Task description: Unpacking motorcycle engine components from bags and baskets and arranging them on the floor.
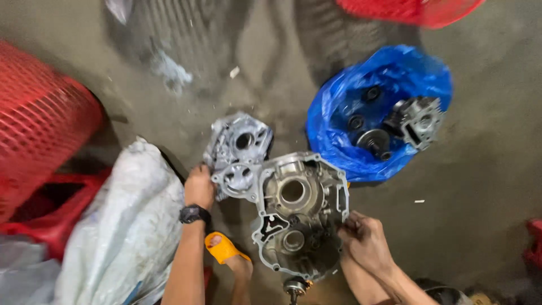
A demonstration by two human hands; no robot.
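While the right hand [366, 240] pinches the right rim of the larger grey crankcase half [299, 212], fingers closed on its edge, the left hand [199, 186] grips the left edge of the smaller crankcase cover [238, 152] just beyond. Both castings lie on the concrete floor [480, 186], touching, apparently already split apart and bare inside. A foot in an orange sandal [223, 247] sits near, between the arms. Left is a white sack [124, 226] and red mesh baskets [42, 121]. Farther right, a blue plastic bag [350, 121] holds a cylinder head [420, 120] and dark gears; its depths are hard to make out. A shaft end [294, 287] is cut off below.
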